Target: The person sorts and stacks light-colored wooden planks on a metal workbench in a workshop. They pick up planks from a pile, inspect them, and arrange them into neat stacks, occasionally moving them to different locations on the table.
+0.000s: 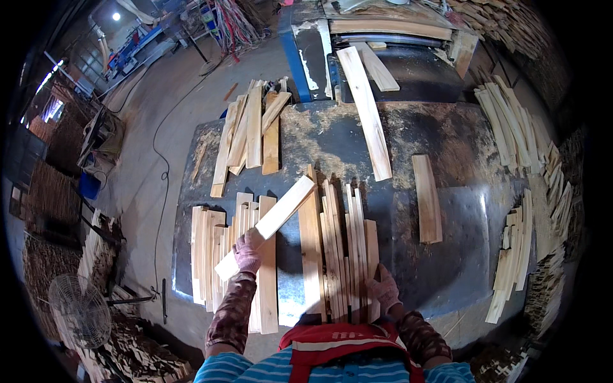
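Note:
My left hand (248,254), in a pinkish work glove, is closed round a pale wooden board (285,207). The board slants up to the right above a row of upright-set slats (214,255) on the left of the table. Its far end reaches a second row of narrow slats (332,249) in front of me. At that row's right side my gloved right hand (384,291) rests against the outermost slat (371,268), thumb apart from the fingers. A wider board (311,255) stands along the row's left edge.
The dark table (408,198) carries a long board (365,115), a shorter board (427,198) and a loose pile (249,131) at the far left. A blue-sided machine (306,57) stands behind. More slats (514,249) lie right; a fan (80,311) stands left.

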Demonstrator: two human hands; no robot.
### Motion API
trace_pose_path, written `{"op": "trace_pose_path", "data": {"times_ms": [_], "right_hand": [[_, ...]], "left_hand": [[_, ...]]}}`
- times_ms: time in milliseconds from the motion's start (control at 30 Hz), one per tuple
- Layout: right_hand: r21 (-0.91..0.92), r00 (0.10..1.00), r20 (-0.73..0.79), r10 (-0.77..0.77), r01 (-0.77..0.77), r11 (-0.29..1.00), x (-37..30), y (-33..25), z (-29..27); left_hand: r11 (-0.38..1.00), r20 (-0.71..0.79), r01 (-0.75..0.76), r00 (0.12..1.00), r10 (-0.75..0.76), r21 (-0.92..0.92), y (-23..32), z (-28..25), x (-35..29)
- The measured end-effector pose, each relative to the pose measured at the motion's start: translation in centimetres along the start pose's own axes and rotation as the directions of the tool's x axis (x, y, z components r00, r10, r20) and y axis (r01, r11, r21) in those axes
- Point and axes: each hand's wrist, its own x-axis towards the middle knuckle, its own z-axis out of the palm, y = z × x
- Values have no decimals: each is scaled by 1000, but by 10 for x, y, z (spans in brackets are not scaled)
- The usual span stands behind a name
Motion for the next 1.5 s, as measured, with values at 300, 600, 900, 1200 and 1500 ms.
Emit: {"op": "trace_pose_path", "data": {"times_ms": [300,600,900,1200,1500], "right_hand": [[123,998,-24,-62,64,990,-4,3,-4],[118,996,-8,-88,88,989,0,7,3],[108,999,15,-37,35,993,0,4,-4],[113,999,-4,-46,46,992,-3,7,-8],[104,997,64,34,-41,994,-4,-6,-16]], "left_hand": [[991,201,112,972,-124,72,26,-57,24],[858,221,401,913,-343,-322,62,-5,7],[640,479,511,843,-245,-573,64,86,1],[178,718,728,685,-127,-662,76,67,-3],[127,690,690,658,301,-713,63,64,-12]]}}
